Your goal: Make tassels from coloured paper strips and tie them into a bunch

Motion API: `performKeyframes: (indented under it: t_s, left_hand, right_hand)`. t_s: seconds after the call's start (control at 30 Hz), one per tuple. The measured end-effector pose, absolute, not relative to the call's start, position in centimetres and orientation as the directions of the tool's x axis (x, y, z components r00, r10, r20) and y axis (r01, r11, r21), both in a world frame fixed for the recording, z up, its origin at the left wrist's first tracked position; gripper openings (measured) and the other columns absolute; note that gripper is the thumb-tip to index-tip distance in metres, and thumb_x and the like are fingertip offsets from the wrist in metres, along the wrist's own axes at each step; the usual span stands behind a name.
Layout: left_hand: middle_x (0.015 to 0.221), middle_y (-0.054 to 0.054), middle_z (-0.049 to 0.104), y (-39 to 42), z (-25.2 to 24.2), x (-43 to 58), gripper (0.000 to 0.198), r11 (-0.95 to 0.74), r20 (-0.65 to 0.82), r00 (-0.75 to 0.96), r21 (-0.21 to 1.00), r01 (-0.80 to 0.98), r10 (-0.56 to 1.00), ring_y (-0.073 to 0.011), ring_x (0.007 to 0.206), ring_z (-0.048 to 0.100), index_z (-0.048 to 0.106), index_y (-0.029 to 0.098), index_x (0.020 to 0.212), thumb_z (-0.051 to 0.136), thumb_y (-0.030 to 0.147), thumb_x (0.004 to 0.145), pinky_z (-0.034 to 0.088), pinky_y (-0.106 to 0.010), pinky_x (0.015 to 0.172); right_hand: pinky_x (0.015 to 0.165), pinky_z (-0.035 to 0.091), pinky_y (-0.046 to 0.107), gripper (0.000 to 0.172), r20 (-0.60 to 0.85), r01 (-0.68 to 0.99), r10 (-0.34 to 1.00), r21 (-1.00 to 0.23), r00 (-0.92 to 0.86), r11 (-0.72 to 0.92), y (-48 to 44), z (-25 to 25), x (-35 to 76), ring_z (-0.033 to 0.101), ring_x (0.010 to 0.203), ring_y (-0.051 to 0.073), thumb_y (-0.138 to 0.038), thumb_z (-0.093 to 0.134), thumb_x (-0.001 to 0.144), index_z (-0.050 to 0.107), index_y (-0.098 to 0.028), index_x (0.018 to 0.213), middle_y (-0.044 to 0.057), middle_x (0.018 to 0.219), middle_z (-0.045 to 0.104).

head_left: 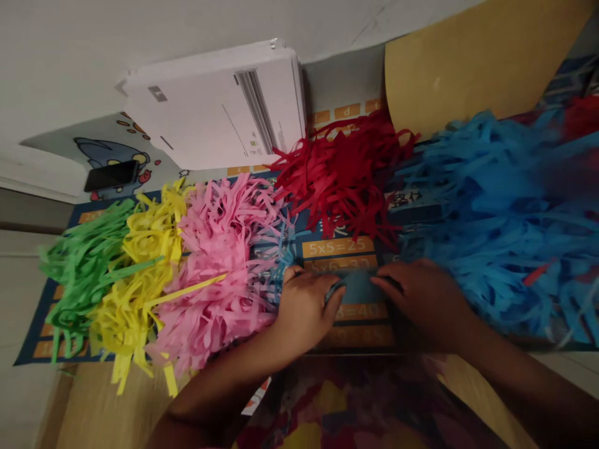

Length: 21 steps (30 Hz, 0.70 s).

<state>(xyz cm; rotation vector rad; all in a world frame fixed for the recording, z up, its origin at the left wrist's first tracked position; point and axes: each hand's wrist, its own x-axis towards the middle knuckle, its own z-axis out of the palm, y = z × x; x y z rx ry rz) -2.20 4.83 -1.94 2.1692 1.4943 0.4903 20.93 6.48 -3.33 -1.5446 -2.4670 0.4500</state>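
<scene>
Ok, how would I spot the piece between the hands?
On the multiplication-table mat, find the big blue heap of paper strips. Beside it, a flat blue paper piece lies between the left hand and right hand, smooth, unlike the shredded heaps.

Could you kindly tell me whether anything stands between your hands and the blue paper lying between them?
Nothing visible does: the left hand and right hand both touch the blue paper directly, on the printed mat. The pink fringe lies outside the left hand, not between.
</scene>
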Motion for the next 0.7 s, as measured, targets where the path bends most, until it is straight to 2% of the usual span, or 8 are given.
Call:
performKeyframes:
  t_s: [0.2,0.7]
  left_hand:
    - [0.065,-0.003,0.071,5.2,-2.7,-1.8,0.020,-0.287,0.046,0.296,0.417,0.863,0.954,-0.0201,0.061,0.066,0.072,0.020,0.082,0.058,0.032,0.092,0.038,-0.042,0.079]
    - [0.061,-0.002,0.070,5.7,-3.1,-1.6,0.023,-0.284,0.038,0.290,0.353,0.891,0.956,-0.0185,0.057,0.063,0.071,0.019,0.082,0.059,0.036,0.092,0.038,-0.038,0.076]
  right_hand:
    - [0.064,0.036,0.033,0.038,0.061,0.873,0.926,-0.316,-0.372,0.371,6.4,-4.1,20.5,0.063,0.061,0.019,-0.044,0.046,0.099,0.070,-0.022,0.080,0.002,0.071,0.072]
    - [0.063,0.035,0.032,0.035,0.059,0.885,0.937,-0.314,-0.344,0.345,6.5,-4.8,20.5,0.063,0.063,0.018,-0.042,0.048,0.097,0.070,-0.022,0.079,0.002,0.072,0.073]
